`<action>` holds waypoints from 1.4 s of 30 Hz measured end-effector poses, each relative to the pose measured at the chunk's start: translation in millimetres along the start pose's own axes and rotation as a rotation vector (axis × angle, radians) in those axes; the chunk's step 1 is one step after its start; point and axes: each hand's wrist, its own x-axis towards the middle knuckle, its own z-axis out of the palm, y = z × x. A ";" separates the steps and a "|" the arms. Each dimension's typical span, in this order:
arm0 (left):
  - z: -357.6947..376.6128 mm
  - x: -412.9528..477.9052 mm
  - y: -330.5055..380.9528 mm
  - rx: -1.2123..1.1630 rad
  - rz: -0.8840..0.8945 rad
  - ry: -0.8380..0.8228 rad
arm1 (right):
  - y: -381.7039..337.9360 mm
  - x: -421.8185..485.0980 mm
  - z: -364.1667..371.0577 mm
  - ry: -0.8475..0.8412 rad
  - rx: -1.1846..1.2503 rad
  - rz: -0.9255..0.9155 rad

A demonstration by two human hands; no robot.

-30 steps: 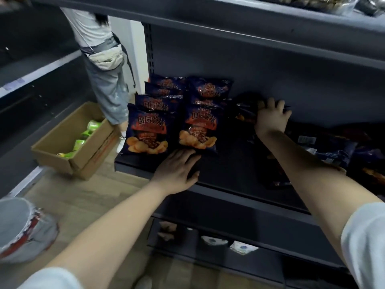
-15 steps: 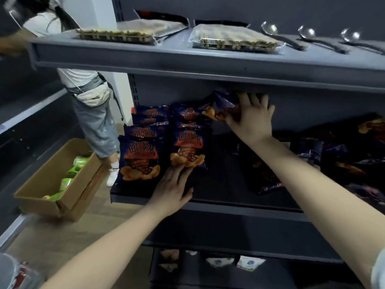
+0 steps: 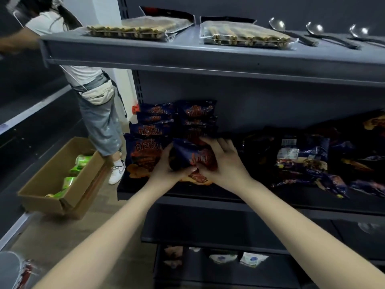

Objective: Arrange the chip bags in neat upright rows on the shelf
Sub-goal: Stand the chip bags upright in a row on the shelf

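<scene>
Dark blue chip bags with orange print stand in two upright rows [image 3: 155, 132] at the left end of the dark shelf [image 3: 260, 202]. Both my hands hold one more chip bag [image 3: 186, 153] at the front of the right row. My left hand [image 3: 166, 170] grips its left lower side, and my right hand [image 3: 223, 161] covers its right side. A loose heap of chip bags [image 3: 302, 161] lies flat on the shelf to the right.
Another person [image 3: 98, 113] stands left of the shelf beside a cardboard box [image 3: 52, 184] with green packets on the floor. The upper shelf [image 3: 208, 59] carries two clear packs of sticks and three metal ladles. Small packets sit on the lowest shelf.
My right hand brought a chip bag from the back of the shelf down to the front of the right row. My left hand rose from the shelf edge and took hold of it too.
</scene>
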 end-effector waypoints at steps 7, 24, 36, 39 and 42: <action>8.8 -11.2 -14.3 -0.139 -0.067 0.099 | 8.9 -31.8 24.3 0.268 0.495 0.262; 12.9 -40.2 -29.1 -0.727 -0.263 0.082 | 15.3 -38.4 49.8 0.085 1.401 0.700; 17.4 -40.7 -11.7 0.357 0.083 0.337 | 14.5 -25.4 59.3 0.026 0.903 0.562; 20.1 -44.1 -10.4 0.606 0.237 0.321 | 17.0 -16.9 65.9 0.071 0.783 0.604; 23.5 -49.9 -17.6 0.974 0.283 0.220 | 18.6 -17.8 74.5 0.040 0.682 0.606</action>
